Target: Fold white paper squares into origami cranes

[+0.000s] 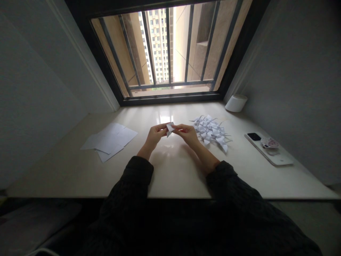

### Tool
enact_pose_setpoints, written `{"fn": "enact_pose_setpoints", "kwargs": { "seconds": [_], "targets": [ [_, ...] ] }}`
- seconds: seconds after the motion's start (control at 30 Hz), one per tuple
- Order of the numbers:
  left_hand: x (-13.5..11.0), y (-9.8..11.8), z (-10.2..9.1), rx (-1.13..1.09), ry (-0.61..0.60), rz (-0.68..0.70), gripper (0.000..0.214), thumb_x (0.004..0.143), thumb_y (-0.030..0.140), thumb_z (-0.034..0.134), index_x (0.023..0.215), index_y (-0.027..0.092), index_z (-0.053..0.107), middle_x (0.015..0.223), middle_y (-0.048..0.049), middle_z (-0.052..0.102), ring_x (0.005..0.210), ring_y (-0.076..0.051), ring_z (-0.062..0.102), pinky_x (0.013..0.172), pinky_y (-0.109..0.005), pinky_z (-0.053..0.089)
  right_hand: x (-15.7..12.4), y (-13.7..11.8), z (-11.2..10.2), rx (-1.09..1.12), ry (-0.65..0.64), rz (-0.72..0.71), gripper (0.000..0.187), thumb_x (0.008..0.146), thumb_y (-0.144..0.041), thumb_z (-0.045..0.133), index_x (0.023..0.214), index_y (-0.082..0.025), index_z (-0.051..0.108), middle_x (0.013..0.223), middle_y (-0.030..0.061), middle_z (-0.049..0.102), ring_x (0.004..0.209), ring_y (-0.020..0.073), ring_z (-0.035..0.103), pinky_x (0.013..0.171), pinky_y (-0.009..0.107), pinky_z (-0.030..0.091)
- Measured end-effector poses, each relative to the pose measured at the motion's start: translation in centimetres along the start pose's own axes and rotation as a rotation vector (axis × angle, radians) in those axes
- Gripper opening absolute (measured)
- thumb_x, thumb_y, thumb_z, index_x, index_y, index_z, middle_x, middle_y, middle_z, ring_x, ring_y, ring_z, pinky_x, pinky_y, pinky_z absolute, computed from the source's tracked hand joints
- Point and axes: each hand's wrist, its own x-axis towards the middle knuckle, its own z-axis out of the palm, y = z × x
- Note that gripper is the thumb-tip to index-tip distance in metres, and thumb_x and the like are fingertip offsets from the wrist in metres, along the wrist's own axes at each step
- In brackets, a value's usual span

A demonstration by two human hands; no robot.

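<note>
Between my two hands, above the middle of the sill, is a small piece of folded white paper (170, 128) with a point hanging downward. My left hand (156, 135) pinches its left side, fingers closed. From the right, the thumb and fingers of my right hand (187, 133) are closed on its other edge. Just beyond my right hand lies a heap of folded white paper cranes (211, 129), several of them overlapping. Off to the left, some flat white paper sheets (114, 137) lie loosely stacked.
A white phone (277, 156) with a round grip on its back lies at the right. A white cylindrical object (236, 103) stands in the back right corner. The pale sill (173, 174) ends at a straight front edge; a barred window (170, 53) is behind it.
</note>
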Motion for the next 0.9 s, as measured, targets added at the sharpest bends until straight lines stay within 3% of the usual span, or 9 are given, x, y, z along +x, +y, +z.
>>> {"fn": "enact_pose_setpoints", "kwargs": {
  "seconds": [0.3,0.47,0.63,0.9],
  "targets": [
    [-0.5,0.8,0.2,0.09,-0.027,0.056,0.06,0.067,0.035,0.074,0.122,0.018,0.059,0.087,-0.0054,0.07,0.074,-0.016,0.064,0.073,-0.032,0.053,0.2,0.0,0.1,0.098,0.133,0.111,0.028,0.053,-0.039,0.082,0.075,-0.023,0.075,0.077,0.0027,0.074,0.075,0.0194,0.066,0.076,0.035,0.051],
    [-0.4,0.4,0.2,0.213,-0.02,0.159,0.042,0.07,0.038,0.072,0.107,0.018,0.065,0.091,-0.0075,0.07,0.082,-0.019,0.066,0.074,-0.032,0.053,0.6,1.1,-0.4,0.09,0.144,0.166,0.029,0.053,-0.04,0.08,0.076,-0.023,0.075,0.07,0.0018,0.072,0.064,0.0147,0.062,0.065,0.03,0.05],
    [0.0,-0.3,0.0,0.229,0.095,0.207,0.03,0.067,0.039,0.074,0.088,0.017,0.071,0.09,-0.0074,0.071,0.084,-0.02,0.066,0.08,-0.034,0.051,0.6,1.3,-0.3,0.092,0.133,0.201,0.028,0.054,-0.04,0.08,0.076,-0.023,0.075,0.073,0.0027,0.073,0.067,0.0152,0.063,0.063,0.029,0.05],
    [0.0,-0.3,0.2,0.008,0.169,0.042,0.032,0.057,0.037,0.081,0.078,0.015,0.073,0.079,-0.0065,0.072,0.075,-0.018,0.065,0.081,-0.038,0.051,0.5,1.1,-0.2,0.142,0.111,0.241,0.033,0.057,-0.041,0.079,0.084,-0.023,0.076,0.083,0.0048,0.074,0.077,0.0183,0.067,0.07,0.031,0.052]
  ]
}}
